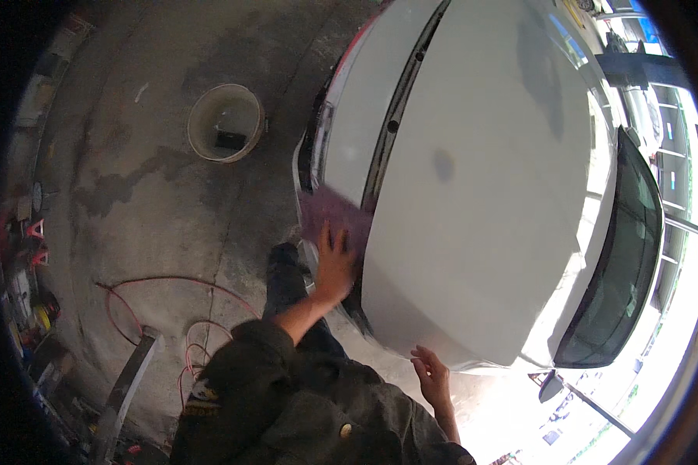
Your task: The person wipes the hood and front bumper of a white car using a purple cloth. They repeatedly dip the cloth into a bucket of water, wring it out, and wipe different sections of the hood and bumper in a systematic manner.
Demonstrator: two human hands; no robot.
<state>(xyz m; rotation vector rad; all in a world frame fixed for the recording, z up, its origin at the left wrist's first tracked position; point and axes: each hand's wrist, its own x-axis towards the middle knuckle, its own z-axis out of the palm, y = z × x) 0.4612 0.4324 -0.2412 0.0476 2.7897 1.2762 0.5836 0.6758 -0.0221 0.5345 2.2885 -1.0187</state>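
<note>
A white car (pixel 481 232) fills the middle and right, its broad smooth panel beside me. Along the panel's left edge runs a dark gap (pixel 392 128) with round holes or fasteners in it. My left hand (pixel 335 260) lies with fingers spread on a purple-maroon sheet (pixel 329 213), pressing it against the car's end section near the gap. Whether that sheet is a cloth or a scuff pad I cannot make out. Off to the right, my right hand (pixel 433 376) hangs by the panel's near edge. Its fingers are loosely bent and apart, with nothing visible in them.
A pale round bucket (pixel 226 124) with a dark block inside stands on the concrete floor. A red hose (pixel 182 279) loops at lower left near a grey metal beam (pixel 132 387). Red stands (pixel 37 230) sit at far left. Dark car glass (pixel 616 271) is at right.
</note>
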